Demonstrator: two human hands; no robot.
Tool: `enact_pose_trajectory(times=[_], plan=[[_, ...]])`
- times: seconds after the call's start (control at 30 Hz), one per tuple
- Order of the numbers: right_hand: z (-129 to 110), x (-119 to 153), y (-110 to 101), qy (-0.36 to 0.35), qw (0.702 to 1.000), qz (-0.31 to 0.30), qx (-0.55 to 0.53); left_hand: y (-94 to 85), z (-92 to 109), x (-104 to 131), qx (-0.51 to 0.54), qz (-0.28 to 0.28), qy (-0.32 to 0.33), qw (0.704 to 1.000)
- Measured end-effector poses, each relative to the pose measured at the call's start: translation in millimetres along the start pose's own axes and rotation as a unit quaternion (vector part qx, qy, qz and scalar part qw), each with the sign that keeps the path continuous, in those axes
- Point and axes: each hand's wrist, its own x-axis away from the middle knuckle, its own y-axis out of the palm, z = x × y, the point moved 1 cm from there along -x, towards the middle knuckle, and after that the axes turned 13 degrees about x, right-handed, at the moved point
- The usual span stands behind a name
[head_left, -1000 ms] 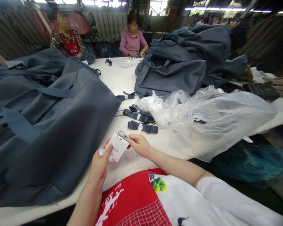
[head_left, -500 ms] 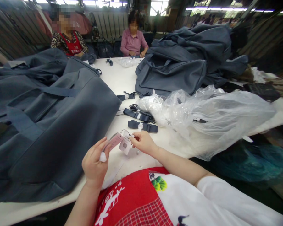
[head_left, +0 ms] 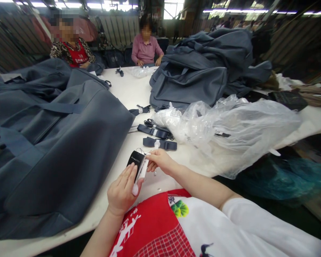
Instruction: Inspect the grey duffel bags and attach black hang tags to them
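My left hand (head_left: 123, 189) is closed on a black hang tag (head_left: 135, 162) with white lettering, its fingers lying over the front and the thumb behind. A white tag (head_left: 143, 170) is tucked against the black one, and my right hand (head_left: 160, 161) pinches its upper edge. A thin dark string loops above both tags. Just beyond my hands, folded dark straps (head_left: 159, 143) with white clips lie on the white table (head_left: 131, 93). A big dark blue bag (head_left: 96, 142) fills the left side.
Clear plastic bags (head_left: 230, 132) are heaped on the right. Behind them is a pile of dark blue bags (head_left: 192, 82). Two people sit at the far side, one in a pink top (head_left: 146, 49), one in a red apron (head_left: 78, 53).
My left hand has moved right and turned the tags, so the black face shows instead of the pale printed one. The tags are now together. The view has shifted slightly.
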Motion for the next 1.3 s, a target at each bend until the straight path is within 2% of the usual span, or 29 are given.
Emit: enact_pose_trajectory(times=[0.23, 0.33, 0.4, 0.47, 0.57, 0.63, 0.77, 0.87, 0.93, 0.97, 1.03, 1.1, 1.13, 1.23, 1.3], plan=[[0, -1, 6, 0.004, 1.000, -0.005, 0.007, 6.3, 13, 6, -0.001, -0.001, -0.014, 1.000], [0, -2, 6, -0.010, 0.999, 0.024, 0.025, 9.6, 9, 12, -0.007, -0.012, -0.003, 1.000], [-1, -1, 5, -0.048, 0.993, 0.062, 0.088, 11.1, 5, 15, -0.020, -0.017, 0.015, 1.000], [-4, 2, 1, -0.100, 0.964, 0.108, 0.222, 11.7, 2, 17, -0.031, -0.015, 0.034, 0.999], [-9, 8, -5, -0.140, 0.869, 0.150, 0.451, 10.3, 0, 17, -0.045, -0.010, 0.057, 0.997], [-13, 10, -8, -0.142, 0.825, 0.147, 0.526, 8.1, 0, 16, -0.051, -0.015, 0.066, 0.996], [-16, 12, -15, -0.137, 0.813, 0.141, 0.548, 3.1, 0, 16, -0.028, -0.019, 0.068, 0.997], [-15, 8, -27, -0.122, 0.819, 0.181, 0.531, -0.2, -2, 17, 0.008, 0.008, 0.027, 1.000], [-13, 3, -39, -0.115, 0.827, 0.214, 0.507, -2.4, -3, 17, 0.030, 0.030, -0.031, 0.999], [-12, 0, -45, -0.116, 0.843, 0.227, 0.473, -3.5, -4, 16, 0.044, 0.037, -0.067, 0.996], [-11, -5, -52, -0.123, 0.902, 0.231, 0.343, -5.6, -5, 14, 0.094, 0.046, -0.151, 0.983], [-9, -9, -51, -0.124, 0.961, 0.191, 0.160, -6.6, -6, 9, 0.167, 0.045, -0.241, 0.955], [-7, -10, -48, -0.118, 0.978, 0.156, 0.077, -6.4, -6, 7, 0.206, 0.042, -0.286, 0.935], [-6, -9, -30, -0.087, 0.993, 0.060, -0.057, -3.1, -8, 1, 0.293, 0.025, -0.386, 0.874], [-5, -6, -18, -0.067, 0.993, 0.041, -0.087, 0.8, -10, 0, 0.309, 0.006, -0.414, 0.856]])
